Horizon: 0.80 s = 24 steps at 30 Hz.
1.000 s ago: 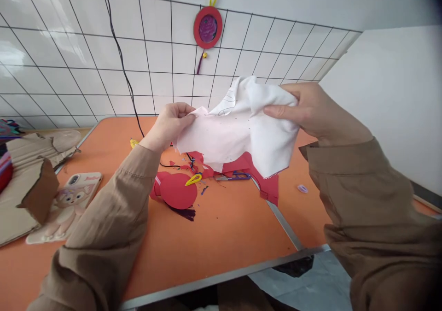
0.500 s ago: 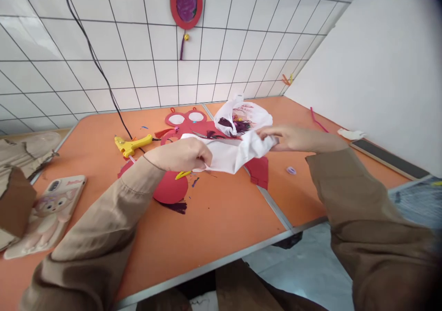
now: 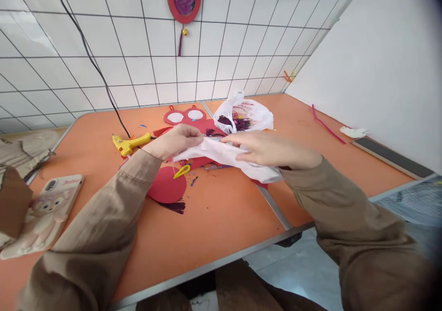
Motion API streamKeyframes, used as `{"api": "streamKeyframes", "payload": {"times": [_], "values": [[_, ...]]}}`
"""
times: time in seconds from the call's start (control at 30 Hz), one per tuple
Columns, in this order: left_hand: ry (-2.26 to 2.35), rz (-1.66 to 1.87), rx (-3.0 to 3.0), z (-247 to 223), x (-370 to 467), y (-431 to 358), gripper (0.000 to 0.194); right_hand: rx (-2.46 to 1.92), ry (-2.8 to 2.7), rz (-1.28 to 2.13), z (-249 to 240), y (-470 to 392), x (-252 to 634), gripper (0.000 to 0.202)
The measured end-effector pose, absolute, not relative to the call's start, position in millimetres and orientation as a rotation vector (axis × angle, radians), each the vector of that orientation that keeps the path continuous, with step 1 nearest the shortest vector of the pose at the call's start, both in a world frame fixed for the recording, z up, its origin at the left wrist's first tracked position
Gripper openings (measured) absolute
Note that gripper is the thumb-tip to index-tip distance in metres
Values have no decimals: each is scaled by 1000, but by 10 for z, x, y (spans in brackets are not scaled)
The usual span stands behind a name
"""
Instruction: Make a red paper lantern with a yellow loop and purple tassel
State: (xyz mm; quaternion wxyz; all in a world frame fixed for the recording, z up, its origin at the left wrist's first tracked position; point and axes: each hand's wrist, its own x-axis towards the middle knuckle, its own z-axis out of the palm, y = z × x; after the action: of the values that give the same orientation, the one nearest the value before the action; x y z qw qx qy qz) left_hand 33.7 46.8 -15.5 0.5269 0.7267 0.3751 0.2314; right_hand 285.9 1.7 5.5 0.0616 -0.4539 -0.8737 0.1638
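A piece of white cloth point(image 3: 221, 152) spreads between my hands above red cut-outs on the orange table. My left hand point(image 3: 177, 141) is closed in a pinch on the cloth's left end. Lying across the upper right part, my right hand point(image 3: 272, 149) has its fingers stretched out and touching the cloth, the thumb apart from the index finger. The cloth's right end droops below the right wrist. Nearest my left hand are a red disc point(image 3: 167, 185) with a dark tassel and a yellow clip-like loop point(image 3: 182, 171).
A yellow glue gun point(image 3: 131, 143) lies left of the hands, and a phone point(image 3: 51, 209) farther left. Behind the cloth are a plastic bag point(image 3: 258, 114) of dark tassels and a red twin-ring piece point(image 3: 184, 114). A dark flat bar point(image 3: 393, 156) lies at right.
My right hand has moved left along the cloth, toward my left hand, and its fingers have straightened. The cloth's right end has dropped. My left hand has shifted slightly left and up.
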Motion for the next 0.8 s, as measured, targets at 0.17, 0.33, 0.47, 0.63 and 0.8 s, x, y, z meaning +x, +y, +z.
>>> {"api": "streamKeyframes", "payload": {"times": [0.17,0.33,0.47,0.63,0.8], "values": [[910,659,1677,-108,161,588,26,-1343,-2305,754,175,443,2877,20],[1134,630,1909,-25,65,622,14,-1359,-1886,994,161,624,2877,13],[1108,810,1652,-67,42,662,9,-1393,-1812,972,104,646,2817,29],[988,918,1437,-150,-20,755,17,-1434,-1751,1090,94,685,2832,26],[932,921,1335,-149,10,750,23,-1385,-1853,1059,132,684,2905,21]]}}
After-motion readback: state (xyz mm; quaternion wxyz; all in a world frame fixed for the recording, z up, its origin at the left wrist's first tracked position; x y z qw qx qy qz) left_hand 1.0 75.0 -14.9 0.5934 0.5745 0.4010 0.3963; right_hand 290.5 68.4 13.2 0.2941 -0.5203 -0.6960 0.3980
